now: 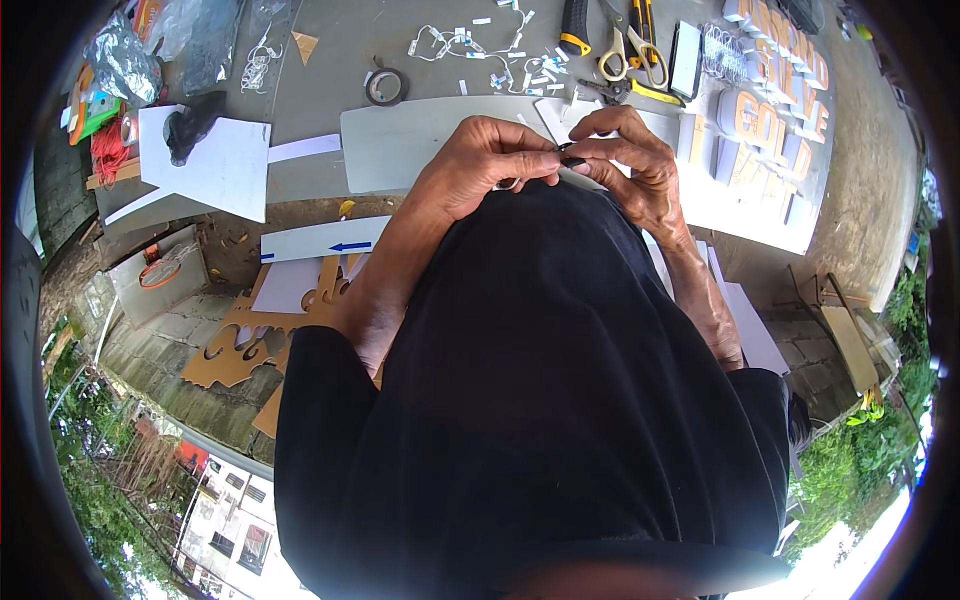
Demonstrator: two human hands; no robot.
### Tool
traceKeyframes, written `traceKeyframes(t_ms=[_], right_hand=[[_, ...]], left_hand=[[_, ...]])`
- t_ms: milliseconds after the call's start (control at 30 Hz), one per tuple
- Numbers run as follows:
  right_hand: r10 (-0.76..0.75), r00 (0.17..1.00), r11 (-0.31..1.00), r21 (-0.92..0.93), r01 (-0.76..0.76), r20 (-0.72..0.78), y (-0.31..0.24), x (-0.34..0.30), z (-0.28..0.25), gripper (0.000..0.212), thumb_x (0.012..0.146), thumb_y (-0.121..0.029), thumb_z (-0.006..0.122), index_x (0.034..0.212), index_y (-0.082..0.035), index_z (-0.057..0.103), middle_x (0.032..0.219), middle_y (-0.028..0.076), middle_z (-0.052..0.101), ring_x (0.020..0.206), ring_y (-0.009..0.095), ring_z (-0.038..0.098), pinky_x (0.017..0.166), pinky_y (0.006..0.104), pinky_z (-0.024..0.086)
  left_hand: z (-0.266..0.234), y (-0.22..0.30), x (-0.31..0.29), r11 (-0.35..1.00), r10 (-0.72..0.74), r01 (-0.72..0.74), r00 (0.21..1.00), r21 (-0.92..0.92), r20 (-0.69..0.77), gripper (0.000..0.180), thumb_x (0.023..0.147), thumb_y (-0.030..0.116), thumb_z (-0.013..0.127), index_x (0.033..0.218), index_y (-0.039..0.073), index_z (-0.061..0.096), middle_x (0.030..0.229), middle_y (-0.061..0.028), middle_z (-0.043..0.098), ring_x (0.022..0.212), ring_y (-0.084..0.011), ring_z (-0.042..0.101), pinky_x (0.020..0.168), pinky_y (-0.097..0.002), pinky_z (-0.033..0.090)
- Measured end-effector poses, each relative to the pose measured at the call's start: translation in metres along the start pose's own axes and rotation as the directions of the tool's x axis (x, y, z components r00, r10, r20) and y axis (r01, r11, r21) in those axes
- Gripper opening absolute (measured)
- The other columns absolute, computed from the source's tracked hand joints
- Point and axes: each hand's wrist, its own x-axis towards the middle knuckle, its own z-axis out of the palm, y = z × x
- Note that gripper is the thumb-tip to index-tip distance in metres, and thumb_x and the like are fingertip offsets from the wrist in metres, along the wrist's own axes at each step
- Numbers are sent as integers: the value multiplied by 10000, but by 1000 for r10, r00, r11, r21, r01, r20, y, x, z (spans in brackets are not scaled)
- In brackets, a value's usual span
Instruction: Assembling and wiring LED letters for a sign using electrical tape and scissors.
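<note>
Close in front of my chest, both hands meet over the table edge. My left hand [495, 162] is closed, thumb and fingertips pinched together at a small black piece [572, 162]. My right hand [635, 155] pinches the same piece from the other side, its fingers bent. The piece is mostly covered by fingertips, so its exact kind cannot be made out. Just beyond the hands lies a pale flat panel [400, 140]. A roll of black tape [386, 87] rests past its far edge, left of my hands.
Strings of small white modules on wire [470, 42], scissors [630, 55], a yellow-black cutter [642, 20] and pliers [612, 92] lie at the back. Cut-out letters [765, 125] stand on a white board at right. White sheets [240, 170] and plastic bags [125, 60] are at left.
</note>
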Motion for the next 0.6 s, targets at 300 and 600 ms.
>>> traceKeyframes(t_ms=[300,600], right_hand=[[26,1000,996,-85,-26,-2,-7,5,5,240,874,-141,778,1077,-40,699,1101,93,697,1056,258,654,891,394,532],[-353,925,868,-417,269,-138,-13,11,4,382,739,9,836,1071,-86,670,1034,43,707,1000,266,645,847,387,508]], left_hand=[[14,-1,-3,983,125,-101,979,151,-162,192,904,155,741,1004,-7,759,838,-88,733,698,-101,605,642,-254,462],[0,6,2,937,-126,110,992,-332,-26,140,928,143,700,978,16,733,867,-76,700,711,-115,591,632,-294,494]])
